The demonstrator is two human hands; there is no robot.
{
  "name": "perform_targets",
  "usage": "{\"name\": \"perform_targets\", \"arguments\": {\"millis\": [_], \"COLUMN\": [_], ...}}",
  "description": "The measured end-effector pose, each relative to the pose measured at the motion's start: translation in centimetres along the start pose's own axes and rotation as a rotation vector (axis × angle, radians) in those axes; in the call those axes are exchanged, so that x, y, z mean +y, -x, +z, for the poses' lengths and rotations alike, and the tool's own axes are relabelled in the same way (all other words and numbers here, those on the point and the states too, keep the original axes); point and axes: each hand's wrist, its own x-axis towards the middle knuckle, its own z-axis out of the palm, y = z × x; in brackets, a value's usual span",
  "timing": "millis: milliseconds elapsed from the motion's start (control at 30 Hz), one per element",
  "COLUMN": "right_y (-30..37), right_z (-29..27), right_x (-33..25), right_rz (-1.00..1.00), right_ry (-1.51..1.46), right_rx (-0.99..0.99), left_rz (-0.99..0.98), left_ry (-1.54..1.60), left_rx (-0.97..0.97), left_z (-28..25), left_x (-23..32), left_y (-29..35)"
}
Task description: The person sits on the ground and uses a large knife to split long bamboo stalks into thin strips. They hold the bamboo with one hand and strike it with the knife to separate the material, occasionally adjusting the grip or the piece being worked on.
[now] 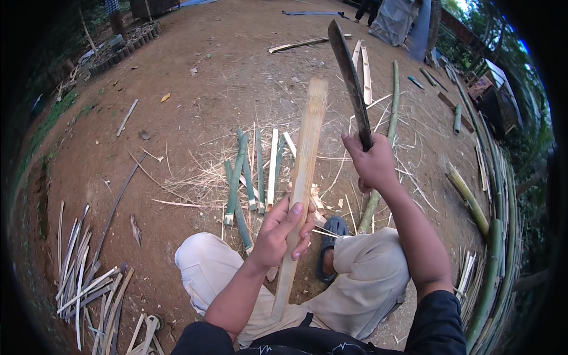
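My left hand (pixel 281 234) is closed round the lower half of a long, flat, pale bamboo slat (pixel 309 133), which stands tilted above my lap with its far end leaning slightly right. To the right, my right hand (pixel 373 160) grips a machete (pixel 350 77) by its handle; the dark blade points up and away, apart from the slat. The handle is mostly hidden in my fist. Beyond the left hand, several green and pale split bamboo pieces (pixel 237 174) lie among shavings (pixel 201 177) on the ground.
A green bamboo pole (pixel 395 97) lies beyond my right knee. Long bamboo poles (pixel 497 260) line the right side. Piles of thin strips (pixel 80 284) lie at lower left. Split bamboo halves (pixel 367 77) rest farther off. My shoe (pixel 335 236) is below the slat. Another person's legs (pixel 368 10) show far back.
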Motion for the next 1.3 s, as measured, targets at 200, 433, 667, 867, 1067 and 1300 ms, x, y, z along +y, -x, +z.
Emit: {"name": "perform_targets", "arguments": {"millis": [200, 433, 667, 867, 1067, 1300], "right_y": [1.7, 3.6, 2.9, 0.5, -2.1, -2.2], "right_z": [0.5, 3.5, 2.9, 1.7, 1.0, 1.0], "right_x": [-0.8, -1.9, -1.6, -0.6, 1.1, 2.6], "right_rz": [-0.679, -0.832, -0.782, -0.696, -0.516, -0.554], "right_ry": [0.382, 0.481, 0.651, 0.749, 0.846, 0.732], "right_rx": [0.113, -0.019, -0.030, 0.080, 0.143, 0.202], "left_rz": [0.010, -0.029, -0.050, -0.095, -0.164, -0.161], "left_ry": [-0.012, -0.016, -0.061, -0.047, 0.096, 0.094], "left_rx": [0.054, 0.141, 0.136, 0.156, 0.133, 0.086], "left_z": [0.0, 0.7, 0.8, 1.2, 1.1, 0.9], "left_x": [-0.2, -0.6, -1.0, -1.4, -1.0, -1.1], "left_y": [-0.3, -0.1, 0.0, -0.1, 0.5, 0.3]}}
